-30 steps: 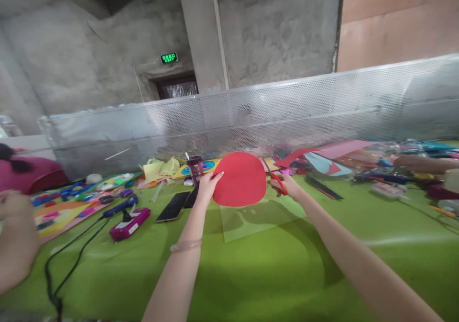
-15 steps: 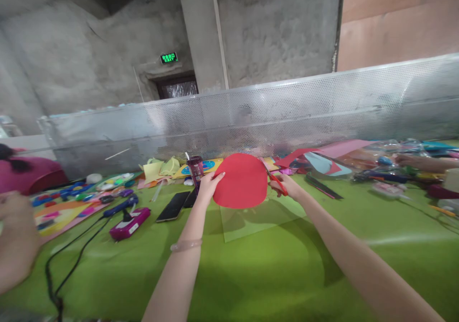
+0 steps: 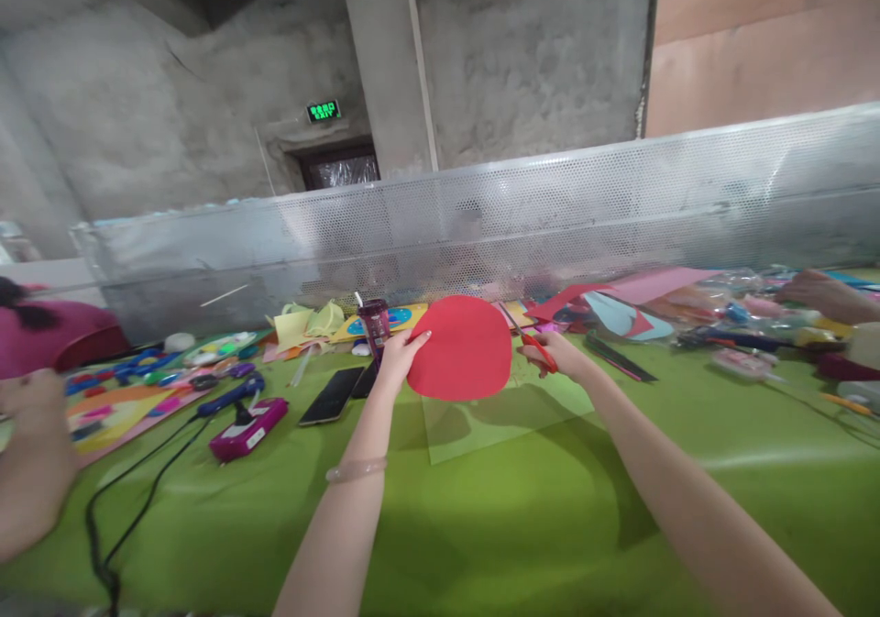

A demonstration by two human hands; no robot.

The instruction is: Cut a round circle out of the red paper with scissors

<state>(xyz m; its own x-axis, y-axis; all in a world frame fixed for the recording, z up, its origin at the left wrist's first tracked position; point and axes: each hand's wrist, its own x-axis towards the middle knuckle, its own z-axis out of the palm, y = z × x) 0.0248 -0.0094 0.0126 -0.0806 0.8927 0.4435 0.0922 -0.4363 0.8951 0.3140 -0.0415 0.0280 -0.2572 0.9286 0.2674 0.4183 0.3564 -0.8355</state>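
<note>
My left hand [image 3: 403, 353] pinches the left edge of a round red paper [image 3: 460, 348], thumb on its near face, and holds it up above the table. In my right hand [image 3: 558, 356] is a pair of scissors with red handles [image 3: 540, 353], fingers closed around them. The blades point up and left beside the paper's right edge, with a small gap from it. Below the red paper, a pale green sheet [image 3: 474, 438] lies on the green tabletop [image 3: 481, 534].
A dark cup with a straw [image 3: 375, 324] and a black phone [image 3: 333, 397] stand left of my hands, near a purple power strip [image 3: 248, 430] with cables. Red paper scraps [image 3: 567, 303] lie behind. Other people's hands [image 3: 829, 294] show at both sides; a perforated metal panel [image 3: 481, 223] rises behind.
My right hand and the scissors have moved slightly right, away from the red paper's edge. The paper has barely shifted left. A person's hand at the far right has risen.
</note>
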